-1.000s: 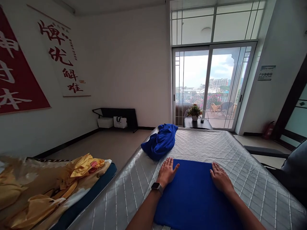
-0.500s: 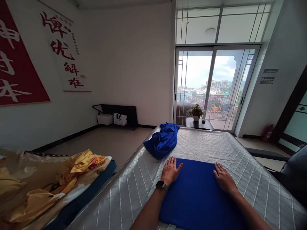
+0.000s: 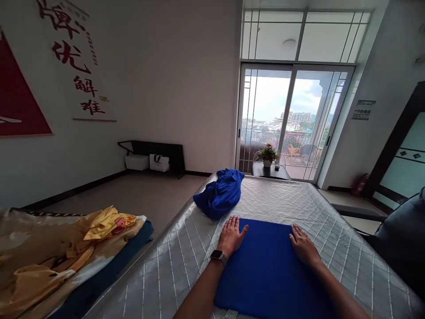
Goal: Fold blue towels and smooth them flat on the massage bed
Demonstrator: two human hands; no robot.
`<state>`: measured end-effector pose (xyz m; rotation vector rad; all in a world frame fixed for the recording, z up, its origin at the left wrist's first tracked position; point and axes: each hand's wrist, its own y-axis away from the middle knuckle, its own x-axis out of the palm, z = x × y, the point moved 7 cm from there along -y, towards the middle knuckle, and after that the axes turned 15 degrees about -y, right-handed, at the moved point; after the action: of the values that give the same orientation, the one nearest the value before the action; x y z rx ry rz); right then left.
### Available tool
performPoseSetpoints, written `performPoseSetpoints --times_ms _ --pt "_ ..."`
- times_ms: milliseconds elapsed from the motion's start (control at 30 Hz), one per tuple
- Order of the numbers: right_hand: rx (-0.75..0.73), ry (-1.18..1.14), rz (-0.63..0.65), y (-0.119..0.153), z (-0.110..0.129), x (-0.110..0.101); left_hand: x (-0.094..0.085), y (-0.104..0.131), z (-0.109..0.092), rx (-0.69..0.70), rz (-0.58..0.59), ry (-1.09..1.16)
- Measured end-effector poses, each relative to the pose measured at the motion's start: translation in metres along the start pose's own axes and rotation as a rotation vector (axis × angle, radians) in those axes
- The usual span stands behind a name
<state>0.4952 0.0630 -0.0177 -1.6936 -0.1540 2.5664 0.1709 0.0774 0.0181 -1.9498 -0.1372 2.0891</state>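
Observation:
A flat blue cloth (image 3: 262, 266) with straight edges lies on the silver quilted surface (image 3: 175, 261). My left hand (image 3: 231, 235) rests flat at the cloth's far left corner, thumb spread over the blue fabric, a watch on the wrist. At the far right corner my right hand (image 3: 303, 243) lies with its fingers stretched out, touching the cloth's edge. Neither hand grips anything. Beyond my left hand sits a crumpled blue cloth (image 3: 221, 195), touched by neither hand.
Yellow and tan fabric (image 3: 106, 221) lies on a lower dark blue pad at the left. A dark cushioned shape (image 3: 403, 235) is at the right. Past the far edge, a small table holds a potted plant (image 3: 267, 155) before the sliding glass door.
The view has turned slightly to the right, so everything appears shifted left. Both hands keep their places on the flat cloth.

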Motion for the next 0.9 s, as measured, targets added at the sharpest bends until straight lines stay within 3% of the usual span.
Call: performPoseSetpoints --times_ms 400,733,833,900 --pt "0.024 -0.064 -0.005 0.001 0.001 -0.004 0.018 -0.008 0.004 0.027 0.012 -0.036" --pt "0.040 -0.091 -0.005 0.005 0.012 -0.012 0.011 -0.010 0.008 0.044 0.027 -0.113" --pt "0.040 -0.102 -0.009 0.006 0.014 -0.014 -0.004 -0.011 -0.004 0.027 0.002 -0.161" --pt "0.041 -0.108 -0.010 0.006 0.015 -0.014 -0.017 -0.012 -0.030 0.061 -0.030 -0.140"
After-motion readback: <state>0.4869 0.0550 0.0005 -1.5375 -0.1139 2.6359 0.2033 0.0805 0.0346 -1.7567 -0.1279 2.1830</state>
